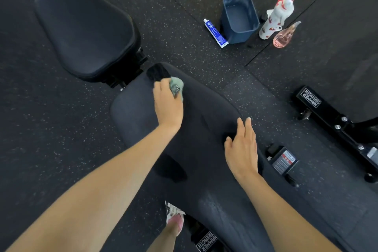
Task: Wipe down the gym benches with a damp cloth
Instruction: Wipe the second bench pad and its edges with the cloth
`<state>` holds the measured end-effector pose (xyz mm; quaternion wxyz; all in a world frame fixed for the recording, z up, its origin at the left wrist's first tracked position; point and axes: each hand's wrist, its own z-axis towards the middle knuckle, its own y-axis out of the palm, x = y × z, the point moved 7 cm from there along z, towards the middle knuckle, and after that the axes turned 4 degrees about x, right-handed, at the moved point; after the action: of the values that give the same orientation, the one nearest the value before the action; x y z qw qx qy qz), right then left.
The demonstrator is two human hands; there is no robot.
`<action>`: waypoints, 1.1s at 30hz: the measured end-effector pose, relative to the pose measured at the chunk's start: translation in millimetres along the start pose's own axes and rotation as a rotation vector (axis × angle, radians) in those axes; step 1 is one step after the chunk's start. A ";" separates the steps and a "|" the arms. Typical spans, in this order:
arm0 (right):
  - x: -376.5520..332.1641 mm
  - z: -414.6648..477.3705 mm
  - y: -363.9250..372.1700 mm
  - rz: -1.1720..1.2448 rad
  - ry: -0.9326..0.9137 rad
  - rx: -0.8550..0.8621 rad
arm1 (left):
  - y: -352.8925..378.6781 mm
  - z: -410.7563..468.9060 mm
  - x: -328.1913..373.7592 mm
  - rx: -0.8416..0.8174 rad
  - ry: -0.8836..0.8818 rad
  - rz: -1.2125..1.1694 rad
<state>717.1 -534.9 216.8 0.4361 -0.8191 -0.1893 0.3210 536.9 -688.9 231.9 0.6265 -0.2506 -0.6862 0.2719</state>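
A long black padded gym bench runs from the lower right up to the middle of the view. Its separate seat pad lies at the upper left. My left hand grips a bunched pale green cloth and presses it on the far end of the long pad, beside a dark wet patch. My right hand rests flat with straight fingers on the pad's right edge. Wet streaks show on the near part of the pad.
On the speckled rubber floor beyond the bench stand a blue bucket with water, a blue-and-white tube, a white spray bottle and a pink spray bottle. A black steel bench frame lies at the right. My foot is below.
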 end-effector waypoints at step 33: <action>155.8 -88.0 -18.8 0.027 0.186 -0.166 | 94.4 -222.6 55.8 -0.553 0.645 0.331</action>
<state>889.9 -484.9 212.7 0.3780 -0.8812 -0.1628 0.2324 753.9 -569.0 222.4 0.6659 -0.5866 -0.4535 0.0829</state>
